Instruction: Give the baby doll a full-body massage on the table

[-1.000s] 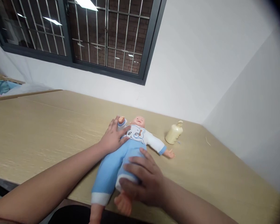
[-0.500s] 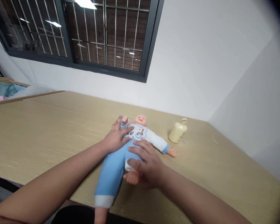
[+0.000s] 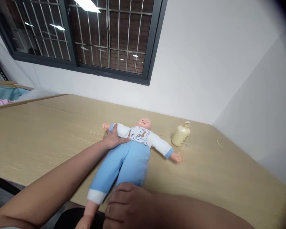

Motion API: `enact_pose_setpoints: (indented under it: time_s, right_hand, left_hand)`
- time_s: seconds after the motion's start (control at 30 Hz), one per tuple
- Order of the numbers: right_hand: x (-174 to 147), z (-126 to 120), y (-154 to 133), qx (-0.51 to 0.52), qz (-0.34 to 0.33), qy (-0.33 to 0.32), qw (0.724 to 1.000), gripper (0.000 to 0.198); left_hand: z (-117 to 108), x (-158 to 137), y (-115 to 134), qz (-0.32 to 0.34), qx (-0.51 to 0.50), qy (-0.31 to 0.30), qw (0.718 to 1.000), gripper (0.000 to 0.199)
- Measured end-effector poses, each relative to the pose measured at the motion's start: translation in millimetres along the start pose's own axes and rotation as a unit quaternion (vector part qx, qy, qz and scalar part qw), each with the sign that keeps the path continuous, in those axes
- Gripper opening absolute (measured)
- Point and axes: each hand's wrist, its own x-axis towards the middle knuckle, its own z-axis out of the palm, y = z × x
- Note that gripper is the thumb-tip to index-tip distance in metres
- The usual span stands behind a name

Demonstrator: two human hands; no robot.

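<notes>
A baby doll point(image 3: 133, 156) lies on its back on the wooden table, its head toward the wall. It wears a white top with an elephant face on the chest and light blue trousers with white cuffs. My left hand point(image 3: 112, 138) rests at the doll's side, thumb on its waist and fingers spread by its sleeve. Low in the view, my right hand point(image 3: 128, 205) is closed around the doll's lower leg; that foot is hidden behind the hand. The doll's other leg reaches past the table's near edge, and both its arms are stretched outward.
A cream pump bottle point(image 3: 181, 135) stands on the table point(image 3: 62, 127) to the doll's right in view. A thin pale strip point(image 3: 219, 143) lies farther right. At far left is a wooden-edged tray point(image 3: 11, 103) with cloths. A barred window point(image 3: 109, 38) is above.
My right hand has moved down and toward me, straightening the bent leg. My left hand has slid slightly left, and the doll's arm beside it now extends outward.
</notes>
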Motion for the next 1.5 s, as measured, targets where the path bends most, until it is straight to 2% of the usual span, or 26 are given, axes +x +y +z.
enact_pose_setpoints:
  time_s: [0.07, 0.17, 0.27, 0.33, 0.4, 0.5, 0.63, 0.73, 0.83, 0.93, 1.0, 1.07, 1.13, 1.27, 1.33, 1.43, 1.5]
  right_hand:
    - [1.3, -12.4, 2.3, 0.0, 0.026, 0.0, 1.0, 0.028]
    - [2.8, -36.3, 10.3, -0.013, 0.071, -0.006, 0.997, 0.019]
    - [-0.7, -46.6, 24.4, -0.039, 0.105, -0.015, 0.994, 0.013]
    - [-6.3, -44.2, 35.7, -0.06, 0.123, -0.02, 0.99, 0.01]
    - [-13.1, -39.1, 46.7, -0.071, 0.143, -0.024, 0.987, 0.009]
    - [-22.3, -34.1, 60.6, -0.061, 0.182, -0.031, 0.981, 0.01]
    - [-28.8, -35.8, 71.0, -0.044, 0.225, -0.031, 0.973, 0.014]
    - [-28.8, -37.1, 68.8, -0.037, 0.211, -0.042, 0.976, 0.022]
    - [-24.1, -35.8, 56.8, -0.044, 0.177, -0.053, 0.982, 0.028]
    - [-14.2, -34.9, 37.7, -0.047, 0.134, -0.04, 0.989, 0.021]
    - [-6.7, -33.8, 24.1, -0.027, 0.092, -0.041, 0.995, 0.029]
    - [-1.4, -29.7, 12.3, -0.003, 0.061, -0.043, 0.997, 0.034]
    - [-0.9, -21.0, 3.8, 0.021, 0.054, -0.057, 0.997, 0.03]
    - [-11.3, 0.9, -2.5, 0.072, 0.07, -0.163, 0.982, 0.034]
    - [-15.3, 5.8, -2.3, 0.089, 0.071, -0.18, 0.977, 0.037]
    - [-11.9, 0.2, -0.4, 0.088, 0.06, -0.127, 0.986, 0.033]
    - [-4.6, -10.7, 2.2, 0.064, 0.072, -0.08, 0.992, 0.026]
  left_hand:
    - [-1.0, -3.0, 4.2, 0.012, 0.015, -0.006, 1.0, 0.135]
    - [-2.7, -7.9, 8.0, 0.101, 0.034, 0.036, 0.994, 0.123]
    - [-3.6, -9.6, 7.9, 0.215, 0.046, 0.057, 0.974, 0.093]
    - [-3.8, -8.2, 7.2, 0.29, 0.053, 0.057, 0.954, 0.068]
    - [-3.3, -5.3, 7.0, 0.352, 0.054, 0.054, 0.933, 0.052]
    - [-0.2, -0.4, 7.7, 0.407, 0.05, 0.043, 0.911, 0.045]
    - [5.4, 0.4, 10.1, 0.434, 0.038, 0.043, 0.899, 0.047]
    - [5.7, -4.3, 11.8, 0.417, 0.029, 0.045, 0.907, 0.049]
    - [2.7, -8.5, 11.7, 0.359, 0.012, 0.044, 0.932, 0.059]
    - [-0.6, -9.0, 9.6, 0.256, -0.011, 0.042, 0.966, 0.085]
    - [-2.0, -7.5, 7.5, 0.164, -0.025, 0.035, 0.986, 0.102]
    - [-2.8, -5.3, 5.2, 0.083, -0.038, 0.018, 0.996, 0.115]
    - [-3.2, -3.4, 3.4, 0.042, -0.043, 0.003, 0.998, 0.122]
    - [-4.5, -2.9, 2.9, 0.036, -0.049, -0.012, 0.998, 0.126]
    - [-5.4, -4.2, 3.8, 0.038, -0.057, -0.015, 0.998, 0.125]
    - [-5.6, -6.0, 5.2, 0.058, -0.056, -0.006, 0.997, 0.119]
    - [-4.7, -6.0, 5.7, 0.106, -0.043, 0.004, 0.993, 0.109]
